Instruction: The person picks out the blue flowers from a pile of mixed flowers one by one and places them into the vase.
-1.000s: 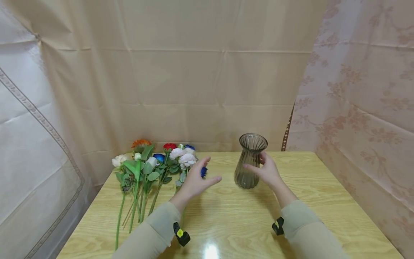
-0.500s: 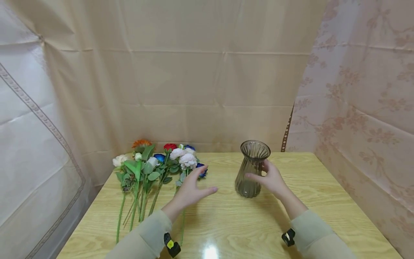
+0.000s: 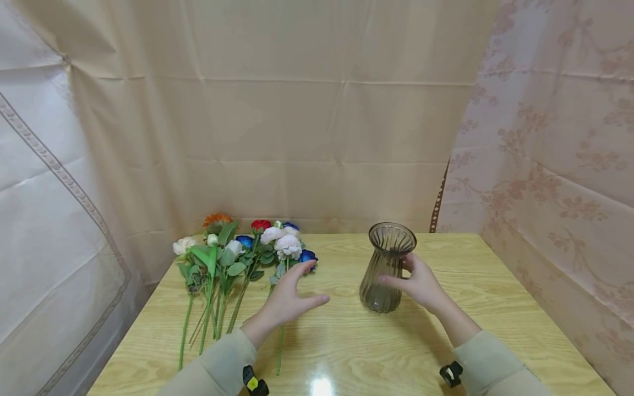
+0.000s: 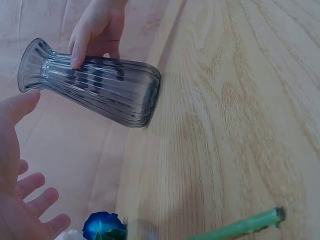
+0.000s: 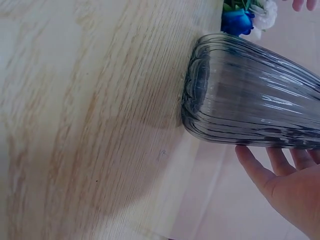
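A smoky-grey ribbed glass vase [image 3: 377,289] with a flared rim stands upright on the table, right of the middle. My right hand [image 3: 422,283] grips its right side, thumb across the front and fingers around the back. In the right wrist view the fingertips meet the side of the vase [image 5: 250,95]. My left hand [image 3: 289,300] is held apart from the vase, thumb spread away from the fingers and nothing between them. In the head view it overlaps the stem of a pale flower [image 3: 288,247], near a blue rose [image 3: 307,256].
Several artificial flowers lie on the left of the wooden table [image 3: 346,346], among them an orange one [image 3: 217,219], a red rose [image 3: 260,224] and a white one [image 3: 184,245]. Their green stems point toward the front. A beige curtain [image 3: 317,121] hangs behind the table.
The vase has moved toward me with my right hand on it. My left hand has drawn back and slightly left, uncovering the blue rose.
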Demonstrator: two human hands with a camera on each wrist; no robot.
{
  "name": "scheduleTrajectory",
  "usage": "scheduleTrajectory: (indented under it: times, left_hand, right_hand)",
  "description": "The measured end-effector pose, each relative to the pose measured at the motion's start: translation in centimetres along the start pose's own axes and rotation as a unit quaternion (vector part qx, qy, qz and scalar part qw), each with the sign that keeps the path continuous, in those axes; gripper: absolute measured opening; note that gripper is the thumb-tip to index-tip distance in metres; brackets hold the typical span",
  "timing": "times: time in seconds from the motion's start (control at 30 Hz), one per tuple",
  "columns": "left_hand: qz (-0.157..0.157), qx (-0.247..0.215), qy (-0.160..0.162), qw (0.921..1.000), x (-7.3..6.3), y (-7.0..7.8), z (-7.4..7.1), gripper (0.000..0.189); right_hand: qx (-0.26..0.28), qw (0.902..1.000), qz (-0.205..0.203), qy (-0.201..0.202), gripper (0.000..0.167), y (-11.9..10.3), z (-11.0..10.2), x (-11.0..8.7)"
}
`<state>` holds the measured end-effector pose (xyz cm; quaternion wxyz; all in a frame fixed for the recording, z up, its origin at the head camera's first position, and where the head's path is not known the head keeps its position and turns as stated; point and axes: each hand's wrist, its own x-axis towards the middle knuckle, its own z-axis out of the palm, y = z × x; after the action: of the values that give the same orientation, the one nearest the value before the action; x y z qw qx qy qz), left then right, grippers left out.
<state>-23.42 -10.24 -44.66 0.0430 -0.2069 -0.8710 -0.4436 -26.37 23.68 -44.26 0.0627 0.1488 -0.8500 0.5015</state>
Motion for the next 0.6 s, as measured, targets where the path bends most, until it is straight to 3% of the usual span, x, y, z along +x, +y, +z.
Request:
scheduleTrajectory:
  times: [0.33, 0.6]
  left_hand:
    - [0.000, 0.000, 0.005, 1.0000, -0.1, 0.5, -0.7, 0.086]
    - [0.023, 0.013, 0.026, 0.9993, 0.2, 1.2, -2.2, 0.086]
  right_hand:
    - [-0.011, 0.9999, -0.008, -0.003, 0.082, 0.0, 0.0, -0.1]
    - [-0.024, 0.9997, -0.007, -0.003, 0.084, 0.0, -0.1, -0.2]
